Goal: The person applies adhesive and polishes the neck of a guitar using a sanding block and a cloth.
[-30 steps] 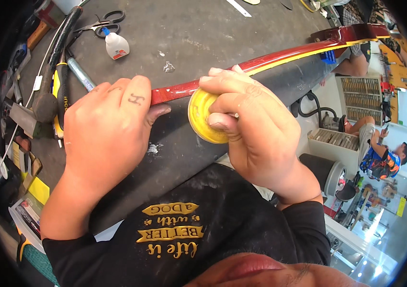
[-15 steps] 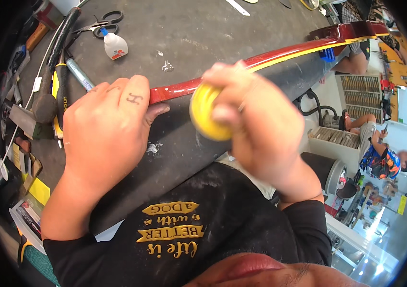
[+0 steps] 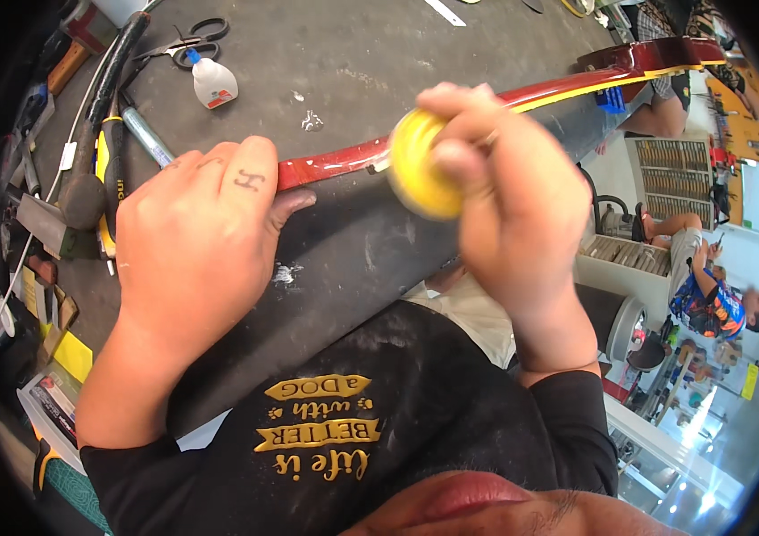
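Note:
A long glossy red piece, shaped like a guitar neck (image 3: 330, 166), runs from the left hand to a dark red curved body (image 3: 638, 59) at the far right. Along its near side goes a yellow strip. My left hand (image 3: 196, 223) is closed around the left end, the thumb beneath it. In my right hand (image 3: 522, 188) is a round yellow roll of tape (image 3: 417, 165), blurred by motion, pinched between thumb and fingers against the neck's near edge. Fingers hide part of the roll and of the neck behind it.
The dark workbench (image 3: 344, 98) carries scissors (image 3: 187, 46), a small white bottle (image 3: 213, 83) and several hand tools, including a yellow-black handle (image 3: 112, 170). Something blue (image 3: 612, 100) sits under the neck near the body. Another person (image 3: 710, 286) is off to the right.
My right hand has moved up and to the right along the neck with the yellow roll. My left hand stays nearly where it was.

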The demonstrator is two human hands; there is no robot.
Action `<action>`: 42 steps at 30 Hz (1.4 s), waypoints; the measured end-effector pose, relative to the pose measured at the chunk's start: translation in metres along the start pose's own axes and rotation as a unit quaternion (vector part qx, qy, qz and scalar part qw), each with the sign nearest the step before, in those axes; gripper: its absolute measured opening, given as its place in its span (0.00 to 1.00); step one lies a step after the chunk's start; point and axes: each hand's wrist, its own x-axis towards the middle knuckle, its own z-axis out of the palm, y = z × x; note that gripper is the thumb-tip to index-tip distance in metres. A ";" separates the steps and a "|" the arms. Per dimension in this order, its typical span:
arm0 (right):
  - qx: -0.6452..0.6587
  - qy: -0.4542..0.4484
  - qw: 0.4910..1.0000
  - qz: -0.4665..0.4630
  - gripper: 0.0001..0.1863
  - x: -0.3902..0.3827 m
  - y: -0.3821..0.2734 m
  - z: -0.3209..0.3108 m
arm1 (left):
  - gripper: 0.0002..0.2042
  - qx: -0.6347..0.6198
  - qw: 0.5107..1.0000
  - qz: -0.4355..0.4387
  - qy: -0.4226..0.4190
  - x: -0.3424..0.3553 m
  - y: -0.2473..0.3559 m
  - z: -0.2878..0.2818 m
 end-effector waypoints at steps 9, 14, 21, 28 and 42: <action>-0.037 0.031 0.998 0.029 0.04 0.004 -0.002 0.001 | 0.18 0.006 1.000 -0.006 0.007 0.002 0.003 0.000; -0.030 0.024 0.999 -0.005 0.03 0.001 0.005 0.002 | 0.18 0.010 1.000 -0.005 0.005 0.002 0.002 0.000; -0.013 0.007 0.998 0.058 0.02 0.006 -0.005 -0.005 | 0.18 0.002 1.000 -0.005 0.000 0.001 0.002 0.000; -0.032 -0.002 0.999 0.017 0.03 0.006 -0.012 -0.004 | 0.18 0.001 1.000 -0.002 0.006 0.003 0.001 0.000; -0.032 -0.003 0.999 0.032 0.04 0.001 -0.011 -0.009 | 0.18 0.001 1.000 -0.008 0.007 0.001 0.003 0.001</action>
